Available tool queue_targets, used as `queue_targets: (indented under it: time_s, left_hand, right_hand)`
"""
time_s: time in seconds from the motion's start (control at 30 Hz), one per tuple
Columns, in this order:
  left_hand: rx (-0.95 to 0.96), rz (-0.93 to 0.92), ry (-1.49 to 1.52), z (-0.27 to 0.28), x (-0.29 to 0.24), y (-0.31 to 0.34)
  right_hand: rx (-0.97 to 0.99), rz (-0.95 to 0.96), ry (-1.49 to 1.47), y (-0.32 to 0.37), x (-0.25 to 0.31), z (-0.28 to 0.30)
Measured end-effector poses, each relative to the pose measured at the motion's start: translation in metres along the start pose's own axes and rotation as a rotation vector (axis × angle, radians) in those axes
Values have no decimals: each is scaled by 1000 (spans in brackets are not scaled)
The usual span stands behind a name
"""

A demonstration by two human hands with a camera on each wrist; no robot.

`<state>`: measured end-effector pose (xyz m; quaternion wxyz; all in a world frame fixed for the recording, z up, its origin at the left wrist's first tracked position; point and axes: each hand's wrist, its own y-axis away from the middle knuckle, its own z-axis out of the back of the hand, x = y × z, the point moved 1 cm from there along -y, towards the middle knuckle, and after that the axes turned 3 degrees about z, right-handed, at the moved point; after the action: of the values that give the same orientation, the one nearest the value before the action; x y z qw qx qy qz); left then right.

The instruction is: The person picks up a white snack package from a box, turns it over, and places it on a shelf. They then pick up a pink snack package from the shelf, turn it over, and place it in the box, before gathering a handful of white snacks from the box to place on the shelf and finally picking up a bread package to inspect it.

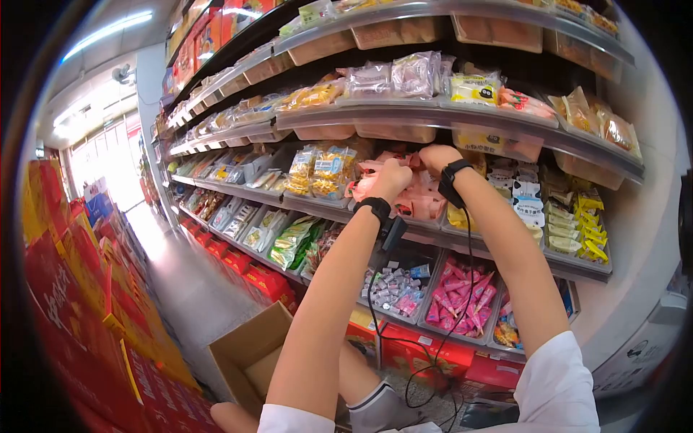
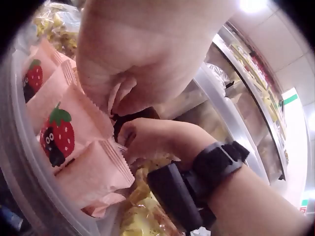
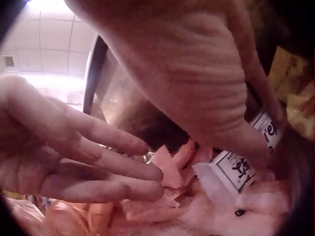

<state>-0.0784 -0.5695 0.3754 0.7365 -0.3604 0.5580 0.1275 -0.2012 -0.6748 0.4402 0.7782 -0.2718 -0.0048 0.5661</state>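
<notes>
Both hands are in a bin of pink snack packets on a middle shelf. Strawberry pictures show on the packets in the left wrist view. My left hand is over the left part of the pile; the right wrist view shows its fingers extended just above the packets, holding nothing. At the back of the bin, my right hand reaches down with bent fingers. It pinches a packet with a white, black-lettered label, partly hidden by the fingers.
Bags of yellow snacks sit left of the pink bin, and yellow packets at far right. A shelf edge runs above the hands. Below are bins of pink cones. An open cardboard box stands on the floor.
</notes>
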Motion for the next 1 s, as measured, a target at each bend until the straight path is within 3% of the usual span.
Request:
queue_targets:
  time_s: [0.07,0.17,0.2,0.33,0.53,0.67,0.7,0.77,0.83,0.9,1.0]
  left_hand:
    - [38,-34,40,6,0,2]
    - [55,-43,41,13,0,9]
    - [50,-37,53,15,-10,23]
    - [-4,-23,2,22,-26,50]
    - [20,-83,-36,31,-60,101]
    - [-49,-276,68,18,-9,38]
    - [-47,-235,195,20,-21,51]
    - [-36,-151,443,21,-59,90]
    - [-198,-305,372,30,-67,99]
    - [-319,-446,358,48,-76,121]
    - [-508,-455,198,86,-86,160]
  right_hand:
    - [117,1,-51,5,9,22]
    - [103,101,-55,21,14,33]
    - [-70,169,-80,24,9,21]
    - [-208,253,-89,37,10,10]
    - [-306,181,247,68,53,42]
    - [-409,125,254,85,75,75]
    - [-452,98,229,87,77,80]
    - [-588,101,93,91,84,93]
    - [-736,141,-84,94,91,101]
    - [-742,157,-383,95,103,110]
    - [-725,177,-902,83,125,106]
